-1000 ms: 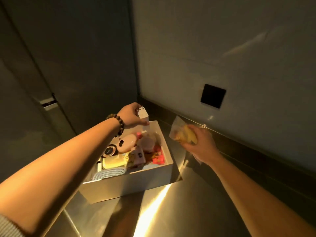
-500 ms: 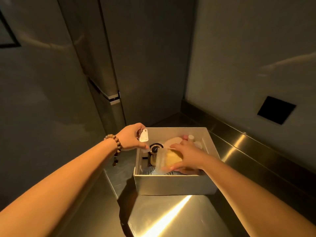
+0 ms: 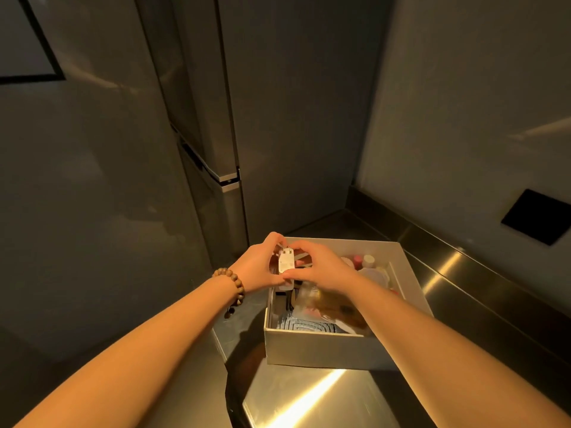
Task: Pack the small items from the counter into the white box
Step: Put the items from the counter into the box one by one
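Note:
The white box (image 3: 324,347) stands on the steel counter, filled with small items. Over its far left corner, my left hand (image 3: 259,267) and my right hand (image 3: 321,265) both pinch a small white plug adapter (image 3: 286,261), prongs pointing up. A clear packet with something yellow-brown inside (image 3: 332,305) lies in the box under my right wrist. Small pink and white bottles (image 3: 363,261) stand at the box's far right. A pale ribbed item (image 3: 304,326) rests against the near wall.
The steel counter (image 3: 309,400) runs along the right wall, with a raised steel backsplash (image 3: 457,261) and a black square plate (image 3: 536,216) on the wall. A tall grey fridge (image 3: 204,143) stands behind the box. The counter's edge drops off at the left.
My right hand left the yellow packet in the box and rose to the white adapter, which my left hand held throughout. Both hands now grip it.

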{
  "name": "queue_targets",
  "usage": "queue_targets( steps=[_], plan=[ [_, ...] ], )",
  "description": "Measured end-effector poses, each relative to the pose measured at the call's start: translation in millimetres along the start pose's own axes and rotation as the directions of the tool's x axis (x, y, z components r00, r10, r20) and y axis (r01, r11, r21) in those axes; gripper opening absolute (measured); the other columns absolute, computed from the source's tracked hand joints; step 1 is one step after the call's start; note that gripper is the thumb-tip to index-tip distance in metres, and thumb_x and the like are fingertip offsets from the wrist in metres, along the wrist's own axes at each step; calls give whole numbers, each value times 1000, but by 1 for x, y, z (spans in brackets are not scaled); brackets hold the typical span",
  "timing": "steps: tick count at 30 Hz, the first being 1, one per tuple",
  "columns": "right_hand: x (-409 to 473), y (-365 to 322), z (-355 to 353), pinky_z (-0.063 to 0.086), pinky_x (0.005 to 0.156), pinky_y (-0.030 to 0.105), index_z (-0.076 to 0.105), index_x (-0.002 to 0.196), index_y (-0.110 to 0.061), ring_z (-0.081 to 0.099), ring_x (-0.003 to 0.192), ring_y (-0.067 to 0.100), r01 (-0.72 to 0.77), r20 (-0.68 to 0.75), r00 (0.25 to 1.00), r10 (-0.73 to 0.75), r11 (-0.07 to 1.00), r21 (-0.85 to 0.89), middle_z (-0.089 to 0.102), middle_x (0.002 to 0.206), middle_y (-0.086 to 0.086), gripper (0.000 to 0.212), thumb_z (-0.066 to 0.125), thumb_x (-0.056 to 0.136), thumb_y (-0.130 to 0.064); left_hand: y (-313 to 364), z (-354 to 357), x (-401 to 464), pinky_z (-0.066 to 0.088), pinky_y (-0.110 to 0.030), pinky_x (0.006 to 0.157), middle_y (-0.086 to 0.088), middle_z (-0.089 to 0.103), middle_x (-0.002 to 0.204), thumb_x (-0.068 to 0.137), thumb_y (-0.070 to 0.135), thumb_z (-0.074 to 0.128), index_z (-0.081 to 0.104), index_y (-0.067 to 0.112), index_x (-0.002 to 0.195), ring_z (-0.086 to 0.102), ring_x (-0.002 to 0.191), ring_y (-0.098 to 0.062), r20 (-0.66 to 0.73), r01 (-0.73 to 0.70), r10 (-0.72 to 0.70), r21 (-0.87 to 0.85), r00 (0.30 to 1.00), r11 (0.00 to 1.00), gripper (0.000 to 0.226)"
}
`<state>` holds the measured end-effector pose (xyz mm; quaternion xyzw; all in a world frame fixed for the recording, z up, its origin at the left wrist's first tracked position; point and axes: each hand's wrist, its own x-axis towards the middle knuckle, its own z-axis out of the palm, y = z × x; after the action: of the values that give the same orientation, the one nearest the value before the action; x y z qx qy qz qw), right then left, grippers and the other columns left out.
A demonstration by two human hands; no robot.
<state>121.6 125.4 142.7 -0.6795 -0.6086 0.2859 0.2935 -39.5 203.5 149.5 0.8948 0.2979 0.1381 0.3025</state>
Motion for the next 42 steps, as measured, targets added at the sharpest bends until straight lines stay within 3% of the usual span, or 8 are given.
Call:
queue_targets(
  steps=[5, 10, 18, 26, 30, 33, 38, 42],
  plan=[
    [12, 22, 21, 46, 74, 18, 48, 122, -30, 58, 102, 8, -102, 40, 994, 103, 995, -9, 60, 120, -7, 54, 76, 76, -36, -31, 0, -13, 26, -26, 103, 4, 25, 152, 71, 47, 74, 12, 29, 146, 30, 135, -14, 17, 90, -91, 50, 996, 995, 99],
    [15, 34, 48, 52, 86, 29, 49, 119, -28, 62, 101, 12, -127, 106, 986, 130, 991, -36, 62, 116, -5, 54, 79, 74, -32, -61, 16, -27, 20, -28, 108, 13, 8, 155, 85, 59, 50, 1, 41, 145, 16, 141, -10, 114, 143, -152, 84, 982, 986, 80],
    [16, 30, 54, 52, 76, 28, 47, 106, -32, 59, 89, 12, -46, 168, 982, 85, 974, -223, 59, 100, -9, 51, 81, 69, -38, -63, 23, -25, 13, -35, 113, 16, 1, 155, 92, 52, 39, 0, 43, 144, 2, 142, -9, 187, 122, -130, 52, 974, 991, 66],
    [5, 23, 48, 48, 89, 32, 45, 129, -27, 56, 113, 22, -25, 197, 977, 80, 963, -268, 56, 128, 1, 61, 75, 77, -36, -58, 25, -28, 16, -38, 113, 13, 3, 156, 94, 50, 37, -1, 44, 144, 8, 143, -13, 169, 149, -156, 51, 973, 988, 63],
    [-14, 19, 27, 37, 100, 30, 36, 139, -38, 42, 130, 17, 12, 76, 997, 2, 983, -182, 39, 147, -8, 69, 71, 80, -41, -52, 27, -29, 21, -31, 110, 10, 14, 155, 92, 45, 48, 10, 38, 146, 21, 140, -13, 29, 123, -125, 59, 992, 991, 66],
    [-33, 31, -6, 30, 108, 33, 25, 145, -38, 24, 141, 15, -46, -35, 999, 40, 978, -203, 12, 158, -12, 73, 63, 83, -50, -40, 32, -26, 23, -30, 108, 5, 16, 155, 87, 48, 53, 12, 33, 147, 23, 139, -15, -89, 119, -113, 67, 990, 991, 74],
    [-66, 75, -62, 5, 118, 47, 3, 151, -29, -14, 144, 19, -265, -184, 962, 200, 839, -475, -14, 159, -3, 88, 52, 85, -60, -18, 52, -13, 19, -35, 112, -2, -7, 157, 78, 64, 52, -6, 29, 147, 9, 143, -20, -48, 205, -205, -4, 978, 979, 97],
    [-89, 98, -73, 24, 113, 52, -7, 150, -23, 9, 145, 28, -380, -204, 923, 327, 861, -338, -1, 160, 4, 100, 61, 82, -53, -8, 68, -10, 32, -31, 105, 1, 8, 154, 75, 57, 61, 4, 32, 144, 31, 135, -18, -90, 219, -234, -147, 968, 965, 94]
  ],
)
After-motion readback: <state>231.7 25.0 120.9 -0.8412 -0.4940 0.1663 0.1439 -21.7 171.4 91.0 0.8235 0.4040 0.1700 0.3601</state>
